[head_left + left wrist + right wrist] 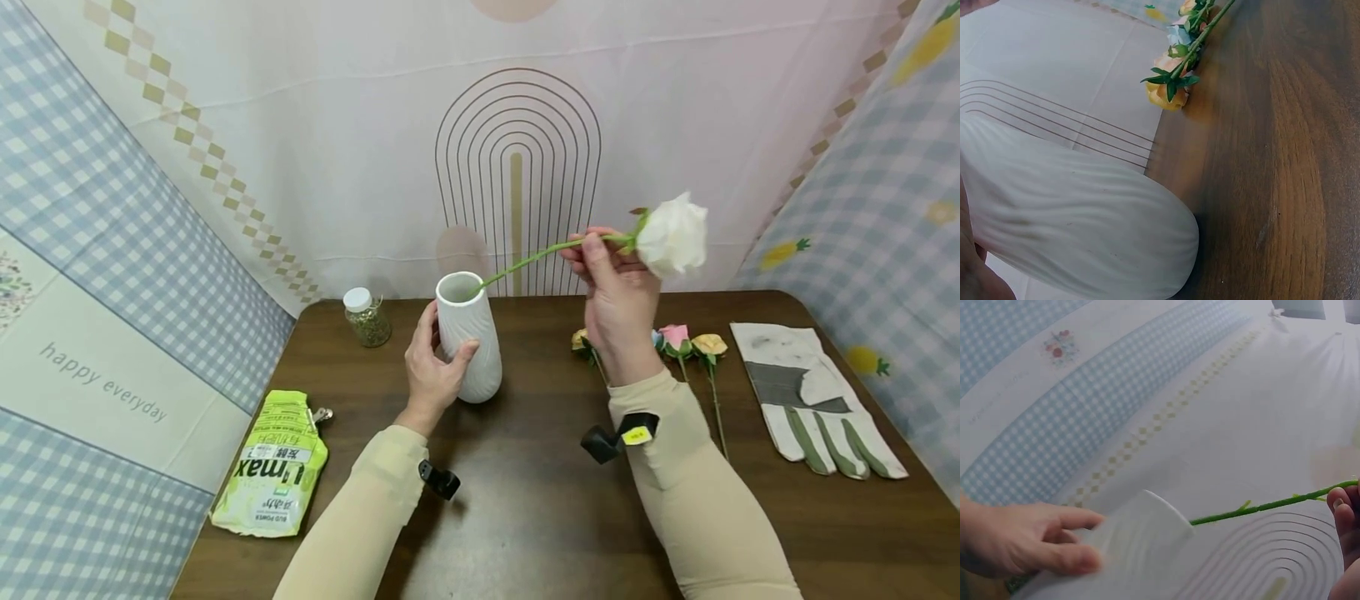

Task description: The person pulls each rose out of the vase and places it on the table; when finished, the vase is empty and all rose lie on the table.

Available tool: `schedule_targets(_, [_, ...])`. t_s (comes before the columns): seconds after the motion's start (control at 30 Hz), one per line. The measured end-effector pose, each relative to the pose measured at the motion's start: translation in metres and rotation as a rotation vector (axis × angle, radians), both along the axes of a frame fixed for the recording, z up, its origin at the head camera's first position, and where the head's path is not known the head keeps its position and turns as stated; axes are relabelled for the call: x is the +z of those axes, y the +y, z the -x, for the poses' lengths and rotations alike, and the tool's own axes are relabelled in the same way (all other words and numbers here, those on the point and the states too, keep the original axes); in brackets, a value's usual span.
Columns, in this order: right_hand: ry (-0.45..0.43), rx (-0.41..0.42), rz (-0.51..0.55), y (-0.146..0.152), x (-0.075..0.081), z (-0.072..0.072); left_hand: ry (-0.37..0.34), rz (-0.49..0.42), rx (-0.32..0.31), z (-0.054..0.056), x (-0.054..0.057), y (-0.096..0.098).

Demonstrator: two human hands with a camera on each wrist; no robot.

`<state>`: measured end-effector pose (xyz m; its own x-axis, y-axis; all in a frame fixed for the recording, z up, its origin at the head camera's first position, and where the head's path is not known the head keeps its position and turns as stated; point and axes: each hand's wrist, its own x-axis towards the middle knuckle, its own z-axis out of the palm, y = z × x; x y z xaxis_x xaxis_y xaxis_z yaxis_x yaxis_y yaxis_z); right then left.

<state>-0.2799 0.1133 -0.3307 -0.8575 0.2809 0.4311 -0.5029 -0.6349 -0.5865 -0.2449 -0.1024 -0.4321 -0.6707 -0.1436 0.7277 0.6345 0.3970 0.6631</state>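
Observation:
A white ribbed vase (471, 350) leans slightly on the table, and my left hand (437, 367) grips its side with the thumb across the front. In the head view my right hand (618, 292) pinches the green stem of a white artificial rose (672, 236) just below the bloom. The stem slants down to the left, and its lower end is inside the vase mouth. The right wrist view shows the stem (1260, 507) running from the vase rim to the right fingers. The stem's tip is hidden within the vase.
Several artificial roses (675, 337) lie behind the right forearm, partly hidden by it. Gardening gloves (810, 392) lie at the right. On the left are a white-lidded jar (367, 318) and a yellow-green fertilizer bag (276, 467). A patterned cloth hangs behind the table.

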Motion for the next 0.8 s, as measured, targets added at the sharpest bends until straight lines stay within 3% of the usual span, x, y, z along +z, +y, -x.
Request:
schedule_targets(0.17, [-0.042,-0.034,0.203,0.042,0.002,-0.001,-0.016,-0.004,-0.002,-0.001,0.001,0.000])
schedule_targets(0.37, [-0.043,-0.073,0.229,0.085,-0.011,-0.007,-0.020,-0.006,0.000,-0.002,0.003,0.000])
schedule_targets(0.53, [-0.102,-0.096,0.096,0.101,-0.038,-0.014,-0.035,0.001,0.008,-0.002,0.003,0.000])
schedule_targets(0.8, [-0.269,-0.073,-0.204,0.101,-0.095,-0.029,-0.040,-0.001,0.006,-0.002,0.003,0.000])
